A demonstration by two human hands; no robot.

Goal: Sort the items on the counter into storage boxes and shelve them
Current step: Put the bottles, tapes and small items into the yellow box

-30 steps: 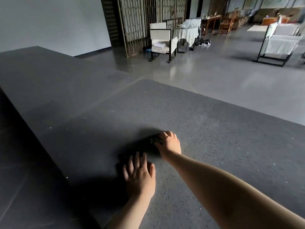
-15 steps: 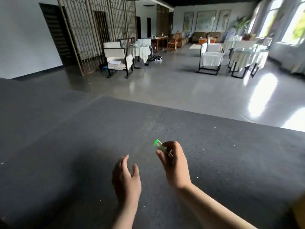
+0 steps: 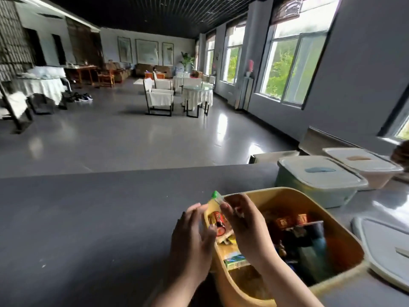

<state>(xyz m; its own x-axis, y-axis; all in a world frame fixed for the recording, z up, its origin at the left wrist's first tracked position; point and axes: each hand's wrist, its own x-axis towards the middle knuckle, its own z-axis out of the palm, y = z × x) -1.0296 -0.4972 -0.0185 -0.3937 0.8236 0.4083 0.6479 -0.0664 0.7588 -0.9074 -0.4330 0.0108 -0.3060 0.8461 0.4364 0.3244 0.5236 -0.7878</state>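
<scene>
A small green-tipped item (image 3: 215, 195) is pinched in my right hand (image 3: 244, 224) above the left rim of an open yellow storage box (image 3: 287, 192) on the dark counter (image 3: 88, 218). Inside the box lie several packets, a red-labelled one (image 3: 219, 222), a green carton (image 3: 235, 260) and a dark bottle (image 3: 314, 247). My left hand (image 3: 191, 238) hovers just left of the box with fingers spread, beside the rim. Whether it touches the box I cannot tell.
Two lidded boxes stand behind the yellow one: a green one (image 3: 316, 180) and a white one (image 3: 363, 165). A loose white lid (image 3: 385, 247) lies at the right. Beyond the counter's far edge is a hall floor with chairs and tables (image 3: 197, 94).
The view has swung right from bare counter to the boxes. My right hand picked the green-tipped item off the counter and carried it over the yellow box. My left hand lifted and followed.
</scene>
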